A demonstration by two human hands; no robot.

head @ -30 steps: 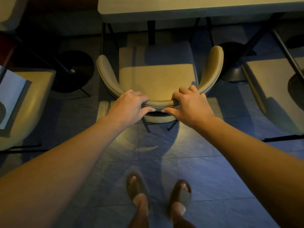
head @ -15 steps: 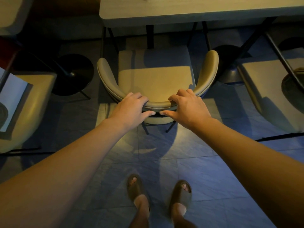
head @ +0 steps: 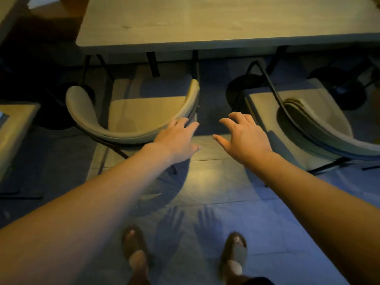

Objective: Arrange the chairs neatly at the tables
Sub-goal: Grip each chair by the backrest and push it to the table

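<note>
A beige chair with a curved backrest [head: 115, 130] stands pushed in, its seat front under the edge of the pale table [head: 205, 23]. My left hand [head: 176, 138] hovers by the right end of its backrest, fingers straight, holding nothing. My right hand [head: 242, 138] is spread open in the gap between this chair and a second beige chair [head: 304, 128] to the right. That second chair stands turned at an angle to the table, its dark metal frame arching over the seat.
A third beige chair [head: 12, 128] shows at the left edge. Round black table bases [head: 236, 89] sit on the tiled floor under the table. My two sandalled feet [head: 135, 249] stand on the tiles behind the chairs.
Both hands have let go of the chair's backrest and opened. The view has shifted right, so the pushed-in chair sits further left and the angled chair on the right is more in view.
</note>
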